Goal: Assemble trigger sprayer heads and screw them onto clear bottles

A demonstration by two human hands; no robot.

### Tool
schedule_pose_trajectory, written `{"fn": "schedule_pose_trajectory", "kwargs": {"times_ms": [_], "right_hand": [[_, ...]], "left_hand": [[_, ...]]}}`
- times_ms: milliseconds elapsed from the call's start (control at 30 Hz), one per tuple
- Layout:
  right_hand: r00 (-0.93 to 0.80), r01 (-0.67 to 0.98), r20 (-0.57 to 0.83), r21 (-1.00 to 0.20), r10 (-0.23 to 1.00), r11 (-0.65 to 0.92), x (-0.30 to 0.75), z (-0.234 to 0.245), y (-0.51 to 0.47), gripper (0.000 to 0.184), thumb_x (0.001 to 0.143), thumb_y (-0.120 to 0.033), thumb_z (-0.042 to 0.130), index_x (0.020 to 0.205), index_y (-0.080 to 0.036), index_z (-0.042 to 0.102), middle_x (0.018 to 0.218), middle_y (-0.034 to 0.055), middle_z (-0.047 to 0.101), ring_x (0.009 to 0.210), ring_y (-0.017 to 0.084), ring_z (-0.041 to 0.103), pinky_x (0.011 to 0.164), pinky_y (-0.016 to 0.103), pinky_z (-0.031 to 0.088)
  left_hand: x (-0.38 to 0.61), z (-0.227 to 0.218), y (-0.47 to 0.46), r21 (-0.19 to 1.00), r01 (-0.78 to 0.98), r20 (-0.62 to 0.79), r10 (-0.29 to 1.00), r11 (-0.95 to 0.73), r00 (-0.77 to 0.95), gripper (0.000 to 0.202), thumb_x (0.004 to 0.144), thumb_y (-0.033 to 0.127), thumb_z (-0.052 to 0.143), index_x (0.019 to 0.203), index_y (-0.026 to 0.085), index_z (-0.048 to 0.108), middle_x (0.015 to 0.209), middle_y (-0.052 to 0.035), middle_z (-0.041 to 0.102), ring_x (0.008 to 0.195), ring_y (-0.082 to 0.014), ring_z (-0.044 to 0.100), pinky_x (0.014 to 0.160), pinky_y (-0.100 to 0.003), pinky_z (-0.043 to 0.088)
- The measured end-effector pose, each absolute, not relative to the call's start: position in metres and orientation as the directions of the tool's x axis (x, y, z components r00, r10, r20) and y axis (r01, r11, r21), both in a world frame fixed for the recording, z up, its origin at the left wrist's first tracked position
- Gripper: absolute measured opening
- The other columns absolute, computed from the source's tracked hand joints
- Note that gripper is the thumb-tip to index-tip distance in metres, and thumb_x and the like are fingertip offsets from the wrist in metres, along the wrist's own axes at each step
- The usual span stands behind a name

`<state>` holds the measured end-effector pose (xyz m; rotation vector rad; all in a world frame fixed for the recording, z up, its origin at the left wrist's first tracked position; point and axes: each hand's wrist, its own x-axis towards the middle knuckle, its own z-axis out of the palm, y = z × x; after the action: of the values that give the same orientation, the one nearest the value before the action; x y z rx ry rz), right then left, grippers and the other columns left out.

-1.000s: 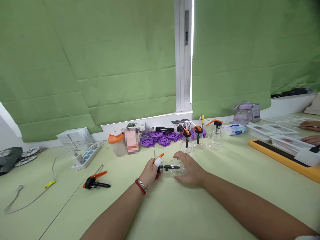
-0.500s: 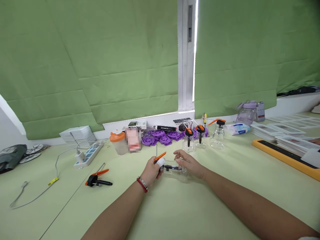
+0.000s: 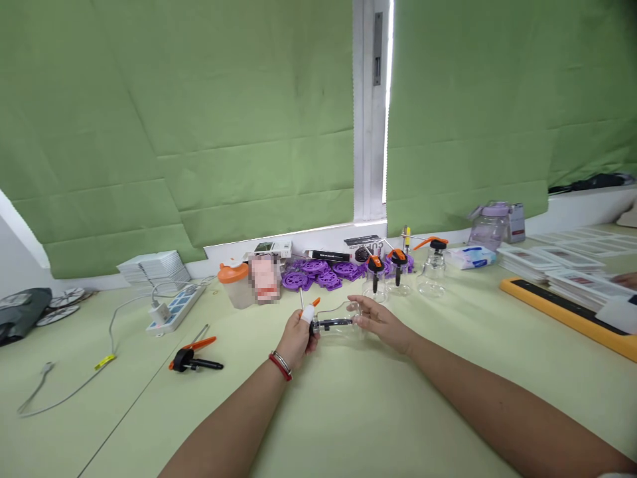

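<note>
Between my hands a clear glass bottle lies on its side above the table, with a black tube inside. My left hand, a white wrap on its thumb, is closed round the black-and-orange pump head at the bottle's neck; a thin metal spout sticks up from there. My right hand is closed round the wide base end, fingers on top. A loose pump head with an orange lever and black tube lies to the left. Several similar bottles, one of them a bottle with an orange lever, stand upright behind.
Purple plastic parts are piled by the wall, beside an orange-lidded cup. A power strip with a cable sits left. At right are a tissue pack, a yellow-and-black bar, stacked white frames and another person's hand.
The bottle has risen slightly and moved left with my left hand. My right hand has closed from near the bottle onto its base end.
</note>
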<state>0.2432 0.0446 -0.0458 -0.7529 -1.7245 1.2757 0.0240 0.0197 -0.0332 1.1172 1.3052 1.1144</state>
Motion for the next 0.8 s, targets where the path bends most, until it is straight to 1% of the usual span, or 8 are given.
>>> {"fn": "schedule_pose_trajectory", "kwargs": {"times_ms": [100,300,367,433,533,600,667,800], "right_hand": [[-0.439,-0.02,0.216,-0.973,0.872,0.231,0.243,-0.047,0.047,0.053,0.082,-0.052,0.051,0.124,-0.02,0.043,0.105,0.0094,0.058,0.075,0.015,0.062,0.059,0.026,0.048],[-0.431,0.004,0.102,-0.993,0.896,0.115,0.237,-0.05,0.048,0.053,0.083,-0.063,0.037,0.112,-0.02,0.046,0.071,0.0011,0.059,0.047,0.012,0.059,0.034,0.018,0.03],[-0.426,-0.008,0.095,-0.995,0.899,0.102,0.237,-0.049,0.047,0.053,0.084,-0.063,0.035,0.113,-0.02,0.044,0.068,0.0001,0.057,0.048,0.013,0.061,0.033,0.017,0.029],[-0.427,-0.046,0.109,-0.994,0.898,0.099,0.238,-0.047,0.046,0.052,0.084,-0.062,0.037,0.116,-0.022,0.042,0.074,0.0011,0.058,0.054,0.014,0.063,0.036,0.018,0.035],[-0.491,-0.126,0.153,-0.987,0.858,0.104,0.241,-0.041,0.043,0.055,0.08,-0.054,0.054,0.123,-0.024,0.038,0.094,0.0051,0.06,0.073,0.017,0.066,0.053,0.025,0.049],[-0.529,-0.147,0.159,-0.985,0.834,0.094,0.243,-0.039,0.041,0.061,0.076,-0.048,0.062,0.125,-0.026,0.036,0.105,0.0069,0.059,0.082,0.019,0.065,0.061,0.029,0.052],[-0.534,-0.125,0.119,-0.99,0.837,0.062,0.244,-0.039,0.041,0.059,0.076,-0.05,0.061,0.124,-0.025,0.036,0.102,0.0076,0.061,0.079,0.02,0.067,0.058,0.028,0.051],[-0.498,-0.044,0.015,-0.999,0.867,-0.009,0.242,-0.048,0.044,0.05,0.081,-0.062,0.044,0.106,-0.02,0.043,0.078,0.005,0.065,0.05,0.015,0.064,0.038,0.02,0.039]], "left_hand": [[0.026,-0.034,0.017,0.996,0.022,-0.087,0.996,0.088,-0.018,0.052,0.076,0.067,0.037,0.09,0.018,0.046,0.052,0.0034,0.054,0.032,-0.0074,0.042,0.032,-0.019,0.02],[0.028,-0.036,0.015,0.997,0.016,-0.081,0.996,0.082,-0.031,0.056,0.077,0.069,0.032,0.09,0.017,0.048,0.051,0.0035,0.052,0.031,-0.0069,0.04,0.032,-0.019,0.018],[0.027,-0.036,0.017,0.996,0.014,-0.091,0.995,0.091,-0.033,0.055,0.077,0.068,0.033,0.09,0.017,0.049,0.051,0.0037,0.052,0.03,-0.0064,0.038,0.031,-0.018,0.017],[0.025,-0.035,0.018,0.996,0.005,-0.087,0.995,0.087,-0.042,0.053,0.078,0.066,0.034,0.09,0.017,0.049,0.051,0.0037,0.052,0.03,-0.0063,0.038,0.031,-0.018,0.016],[0.021,-0.035,0.021,0.997,-0.024,-0.08,0.995,0.078,-0.062,0.055,0.077,0.066,0.034,0.094,0.016,0.05,0.051,0.0035,0.052,0.031,-0.0066,0.039,0.032,-0.018,0.019],[0.02,-0.036,0.022,0.996,-0.041,-0.082,0.995,0.08,-0.053,0.058,0.077,0.067,0.034,0.098,0.015,0.05,0.052,0.003,0.053,0.032,-0.007,0.041,0.033,-0.019,0.021],[0.021,-0.037,0.021,0.997,-0.044,-0.072,0.997,0.07,-0.038,0.059,0.077,0.068,0.034,0.099,0.015,0.049,0.052,0.0023,0.054,0.032,-0.0076,0.043,0.033,-0.019,0.022],[0.026,-0.035,0.017,0.999,-0.01,-0.035,0.999,0.034,-0.04,0.054,0.078,0.066,0.033,0.094,0.016,0.047,0.052,0.0024,0.054,0.032,-0.0081,0.043,0.031,-0.019,0.021]]}}
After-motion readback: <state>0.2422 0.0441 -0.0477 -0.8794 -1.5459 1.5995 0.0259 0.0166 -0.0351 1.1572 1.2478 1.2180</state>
